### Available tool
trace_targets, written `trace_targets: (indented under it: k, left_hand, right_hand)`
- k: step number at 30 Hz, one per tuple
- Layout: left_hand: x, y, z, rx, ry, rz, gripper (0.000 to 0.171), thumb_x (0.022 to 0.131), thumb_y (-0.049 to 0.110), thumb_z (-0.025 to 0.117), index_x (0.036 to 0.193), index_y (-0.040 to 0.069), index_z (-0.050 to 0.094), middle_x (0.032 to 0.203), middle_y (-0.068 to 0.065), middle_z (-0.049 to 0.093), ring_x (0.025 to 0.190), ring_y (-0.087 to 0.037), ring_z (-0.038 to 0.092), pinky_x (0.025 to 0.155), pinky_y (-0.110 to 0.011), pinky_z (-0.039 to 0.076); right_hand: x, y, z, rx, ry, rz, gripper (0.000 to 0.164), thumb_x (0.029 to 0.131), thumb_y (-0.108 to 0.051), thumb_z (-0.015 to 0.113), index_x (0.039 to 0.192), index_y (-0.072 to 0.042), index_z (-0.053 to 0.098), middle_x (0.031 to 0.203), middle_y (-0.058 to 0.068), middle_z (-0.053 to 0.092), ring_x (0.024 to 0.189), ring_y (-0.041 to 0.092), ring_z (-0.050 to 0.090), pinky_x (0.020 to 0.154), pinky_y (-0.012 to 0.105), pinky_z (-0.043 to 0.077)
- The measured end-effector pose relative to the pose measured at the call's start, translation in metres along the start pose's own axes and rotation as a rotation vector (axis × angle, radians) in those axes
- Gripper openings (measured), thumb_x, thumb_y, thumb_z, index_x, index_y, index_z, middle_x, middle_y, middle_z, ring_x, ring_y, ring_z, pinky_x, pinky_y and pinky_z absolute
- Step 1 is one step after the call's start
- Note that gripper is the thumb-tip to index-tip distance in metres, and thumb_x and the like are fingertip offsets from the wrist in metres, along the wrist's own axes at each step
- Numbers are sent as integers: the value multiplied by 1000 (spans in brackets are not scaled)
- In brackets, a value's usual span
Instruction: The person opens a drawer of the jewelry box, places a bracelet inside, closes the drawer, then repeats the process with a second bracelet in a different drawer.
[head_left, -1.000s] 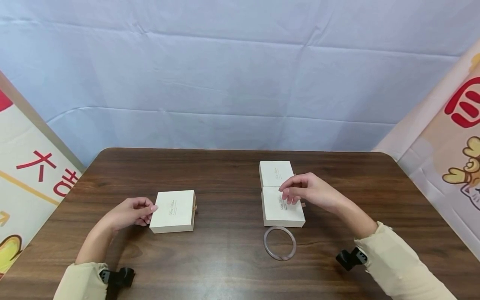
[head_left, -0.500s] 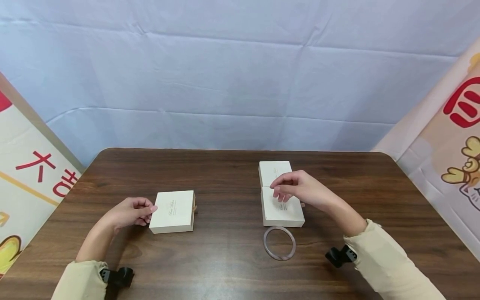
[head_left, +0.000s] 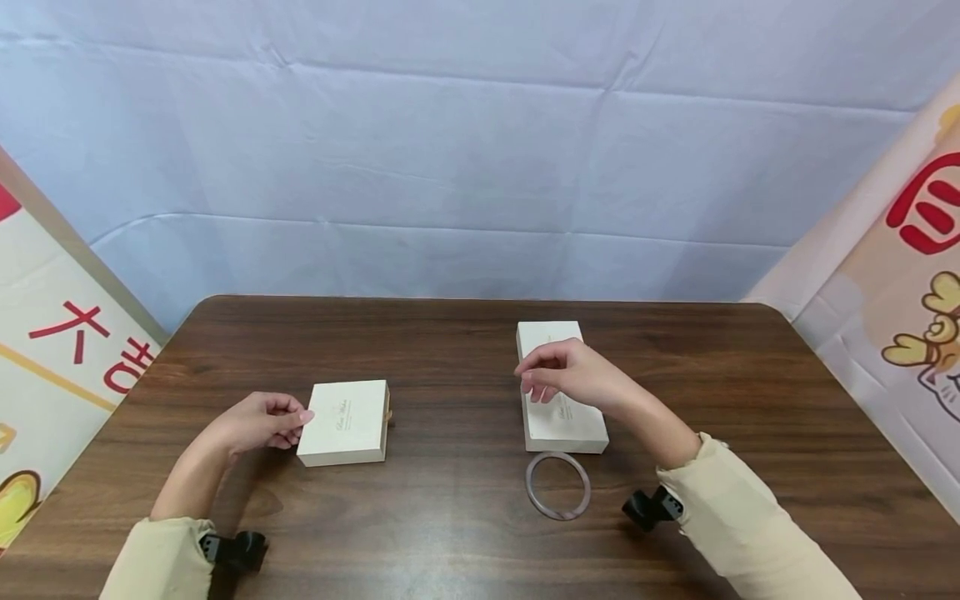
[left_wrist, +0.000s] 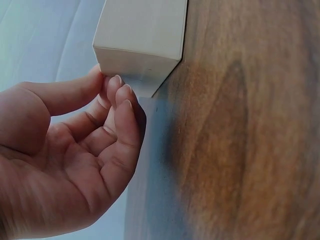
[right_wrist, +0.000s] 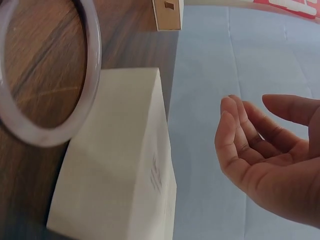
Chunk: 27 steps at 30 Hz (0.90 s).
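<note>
A white drawer-style box [head_left: 345,422] with gold script lies at the left of the table. My left hand [head_left: 264,423] is at its left end, thumb and curled fingers pinching the box's edge; in the left wrist view they meet at the corner of the box [left_wrist: 142,30]. My right hand [head_left: 568,373] hovers over two more white boxes, fingers loosely bent and holding nothing. The nearer of these boxes [head_left: 564,432] touches the farther box [head_left: 546,333]. A pale greyish bangle [head_left: 534,502] lies flat just in front of the nearer box.
The dark wooden table [head_left: 450,350] has rounded far corners. A pale blue cloth [head_left: 450,167] hangs behind it. Printed banners stand at the left [head_left: 67,392] and right [head_left: 892,275]. Black wrist cameras sit on both forearms.
My right hand has moved left, from the right side of the two boxes to above their left edge. The left hand and its box have stayed put, as has the bangle.
</note>
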<state>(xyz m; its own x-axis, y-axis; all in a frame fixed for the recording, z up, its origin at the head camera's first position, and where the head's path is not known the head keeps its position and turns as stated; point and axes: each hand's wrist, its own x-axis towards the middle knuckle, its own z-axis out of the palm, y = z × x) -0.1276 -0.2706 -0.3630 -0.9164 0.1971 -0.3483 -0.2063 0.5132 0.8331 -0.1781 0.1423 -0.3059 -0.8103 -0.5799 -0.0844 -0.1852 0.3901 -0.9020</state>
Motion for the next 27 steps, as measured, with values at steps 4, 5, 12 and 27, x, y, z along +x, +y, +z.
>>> trace_targets:
  k: [4,5,12,27]
  left_hand:
    - [-1,2,0,6,0,-5,27,92,20,56,86,-6,57,68,-3,54,67,-15,53,62,-29,49]
    - [-1,2,0,6,0,-4,27,92,20,56,86,-6,57,68,-3,54,67,-15,53,62,-29,49]
    - [-1,4,0,8,-3,-3,27,92,20,57,85,-5,56,68,-3,54,67,-15,53,62,-29,49]
    - [-1,3,-1,5,-10,19,27,92,20,57,84,-6,56,68,-3,54,66,-14,53,62,-28,50]
  right_hand:
    - [4,-2,6,14,-2,10,16,90,-3,54,99,6,63,80,16,64,74,37,60,68,44,50]
    - [5,-3,7,22,-3,13,15,90,-3,54,99,6,63,79,14,64,74,37,60,69,44,50]
    - [12,-5,19,53,-13,34,15,89,-3,54,98,5,63,80,15,64,75,36,61,69,44,50]
    - [24,-8,41,105,-34,36,15,89,-3,55,98,6,63,88,23,63,78,40,60,72,47,49]
